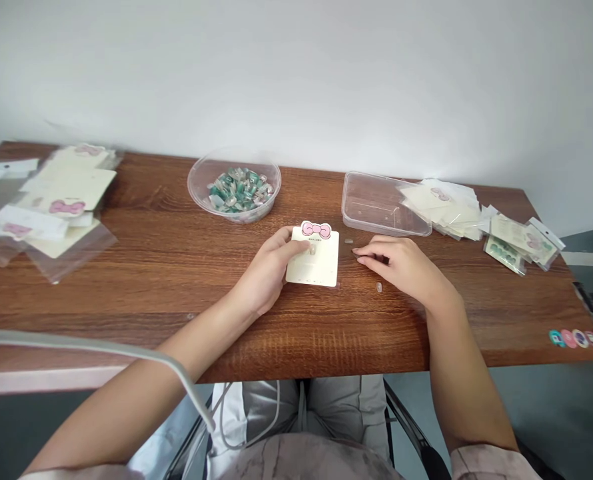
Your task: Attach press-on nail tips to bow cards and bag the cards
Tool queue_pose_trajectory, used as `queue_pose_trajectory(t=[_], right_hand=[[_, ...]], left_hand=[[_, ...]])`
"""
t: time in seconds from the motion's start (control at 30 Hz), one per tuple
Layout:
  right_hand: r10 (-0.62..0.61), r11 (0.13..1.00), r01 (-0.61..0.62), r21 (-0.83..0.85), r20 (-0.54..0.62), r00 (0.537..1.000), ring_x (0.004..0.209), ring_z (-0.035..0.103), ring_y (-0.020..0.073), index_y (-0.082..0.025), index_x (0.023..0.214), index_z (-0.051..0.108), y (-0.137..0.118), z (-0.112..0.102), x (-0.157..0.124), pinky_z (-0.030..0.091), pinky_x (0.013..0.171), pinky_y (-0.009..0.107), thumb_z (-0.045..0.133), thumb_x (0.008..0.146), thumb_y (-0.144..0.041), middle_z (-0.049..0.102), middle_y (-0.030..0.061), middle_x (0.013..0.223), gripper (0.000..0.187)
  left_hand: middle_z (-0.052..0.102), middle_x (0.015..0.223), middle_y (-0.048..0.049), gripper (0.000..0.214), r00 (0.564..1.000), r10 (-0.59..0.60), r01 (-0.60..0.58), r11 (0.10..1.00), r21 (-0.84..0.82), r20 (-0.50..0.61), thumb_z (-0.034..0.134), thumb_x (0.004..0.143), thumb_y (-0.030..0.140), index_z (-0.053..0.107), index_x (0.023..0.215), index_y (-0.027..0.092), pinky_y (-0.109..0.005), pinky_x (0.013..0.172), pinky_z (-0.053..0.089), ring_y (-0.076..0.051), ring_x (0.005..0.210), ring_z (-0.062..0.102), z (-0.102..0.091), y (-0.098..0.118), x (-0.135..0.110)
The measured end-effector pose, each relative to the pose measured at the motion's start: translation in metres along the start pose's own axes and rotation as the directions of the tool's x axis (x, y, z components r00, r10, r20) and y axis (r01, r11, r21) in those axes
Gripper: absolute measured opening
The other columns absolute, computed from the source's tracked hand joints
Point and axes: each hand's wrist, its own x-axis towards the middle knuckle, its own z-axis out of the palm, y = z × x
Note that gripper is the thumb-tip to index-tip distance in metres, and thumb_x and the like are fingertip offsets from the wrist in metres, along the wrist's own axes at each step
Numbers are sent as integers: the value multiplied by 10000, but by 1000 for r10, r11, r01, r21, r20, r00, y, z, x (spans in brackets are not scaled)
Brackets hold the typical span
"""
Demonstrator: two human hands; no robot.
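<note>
My left hand (271, 267) grips a cream card (314, 267) with a pink bow at its top, the thumb lying on the card's face. One small pale piece (312, 249) shows on the card beside the thumb tip. Just right of the card, my right hand (396, 262) has its thumb and forefinger nearly together low over the table; what is between them, if anything, is too small to make out. Beyond its fingertips lies a small flat piece (348, 241), and a clear nail-shaped piece (379, 287) lies nearer me.
A round clear tub (196, 190) holds many green and pale pieces. A rectangular clear box (376, 193) stands at the back right, cards (446, 203) overlapping its edge. Filled packets (519, 243) lie farther right, cards and plastic sleeves (51, 200) left. A white cable (101, 347) crosses front left.
</note>
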Motion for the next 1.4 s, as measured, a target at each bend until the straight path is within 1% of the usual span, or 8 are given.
queue_pose_trajectory(t=[0.07,0.2,0.3,0.53,0.73,0.9,1.1,1.4], right_hand=[[13,1000,-13,21,-5,1000,976,735,219,-235,1061,793,1,-1,0,539,870,377,609,1012,-252,791,40,1086,190],[65,997,-65,36,5,998,813,699,192,-232,1034,770,2,0,1,519,773,352,650,981,-283,776,22,950,141],[74,995,-74,60,14,997,789,669,189,-238,1013,755,3,0,1,497,737,341,655,971,-318,746,15,895,135],[85,988,-90,122,49,995,777,642,194,-245,1110,731,4,2,3,481,739,353,672,963,-363,707,10,869,198],[75,989,-81,121,52,996,764,637,175,-248,1025,749,4,3,3,474,727,339,677,968,-345,708,-8,859,133],[41,999,-41,-1,4,999,753,645,172,-224,959,755,-1,5,4,469,713,330,704,945,-242,714,-14,820,56],[-143,956,115,-268,-86,986,716,677,190,-169,960,769,-4,13,6,478,766,367,695,938,-147,760,15,809,80],[-154,944,118,-307,-97,983,739,707,200,-163,966,769,-4,11,5,482,740,356,719,938,-156,792,24,856,58]], left_hand=[[769,1016,-68,372,1000,-2,2,1000,-2,5,816,699,275,658,1015,159,-351,853,528,-256,976,695,0,0,0],[767,1031,-68,380,1000,-6,6,1000,-15,17,814,699,284,655,1022,162,-371,857,539,-266,988,693,0,0,0],[766,1042,-68,390,1000,-6,7,1000,-17,16,808,700,285,657,1037,158,-389,875,548,-270,1000,692,1,0,-1],[762,1016,-44,365,1000,-10,10,1000,-21,8,799,687,274,656,1006,167,-367,861,550,-240,959,686,1,0,1],[764,986,-36,357,1000,16,-16,1000,-1,9,791,704,293,654,1011,172,-334,836,522,-238,950,694,0,-1,1],[762,1038,-39,336,999,42,-42,999,23,-4,773,734,297,651,1022,176,-320,862,506,-235,1001,691,0,-1,1],[757,1096,-51,362,999,45,-45,999,12,8,770,745,291,637,1062,179,-350,930,509,-252,1065,688,-1,-2,0],[754,1099,-51,363,999,44,-44,999,14,7,773,756,295,640,1074,178,-355,941,498,-254,1075,683,-1,-2,0]])
